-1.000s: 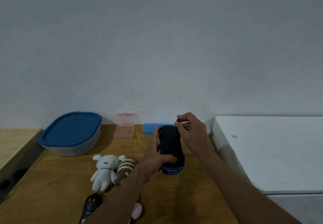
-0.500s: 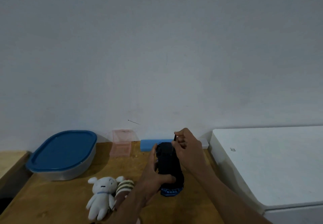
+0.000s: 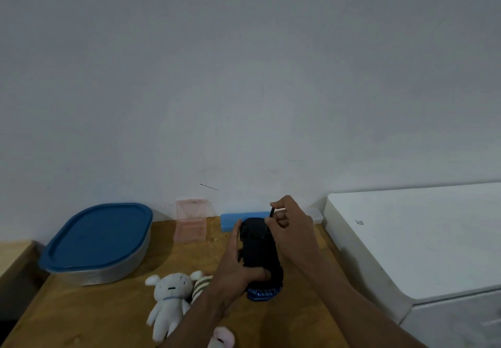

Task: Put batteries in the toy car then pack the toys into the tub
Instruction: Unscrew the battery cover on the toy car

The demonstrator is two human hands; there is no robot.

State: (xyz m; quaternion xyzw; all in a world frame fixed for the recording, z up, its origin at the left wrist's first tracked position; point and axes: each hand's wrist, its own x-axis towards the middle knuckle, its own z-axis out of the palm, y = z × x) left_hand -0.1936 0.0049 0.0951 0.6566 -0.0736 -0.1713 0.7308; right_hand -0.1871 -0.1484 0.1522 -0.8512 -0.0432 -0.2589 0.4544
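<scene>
Your left hand grips the toy car round its lower body, thumb across the near face and fingers curled behind. The car sits near the middle of the wooden table with its blue end at six o'clock, low by the tabletop, and its dark far end pointing to twelve o'clock, toward the wall. Whether the blue end actually rests on the wood I cannot tell. Your right hand pinches a thin dark tool, probably a small screwdriver, with its tip down at the car's upper end, where the battery cover likely sits. Expect the car to be rigid, light, smooth plastic that can twist in your palm when you press or turn the tool. Hold it across the solid body, not the wheels, and brace its lower end. The cover, and any screw holding it, will be small and easy to drop. The soft toys should handle the opposite way: light, squashy, safe to grab anywhere. The white bunny and the striped plush lie at eight o'clock from the car, touching each other, and a pink plush peeks in at seven o'clock under your forearm. The tub stands at nine to ten o'clock, well apart, with its blue lid on, so that lid must come off before packing.
</scene>
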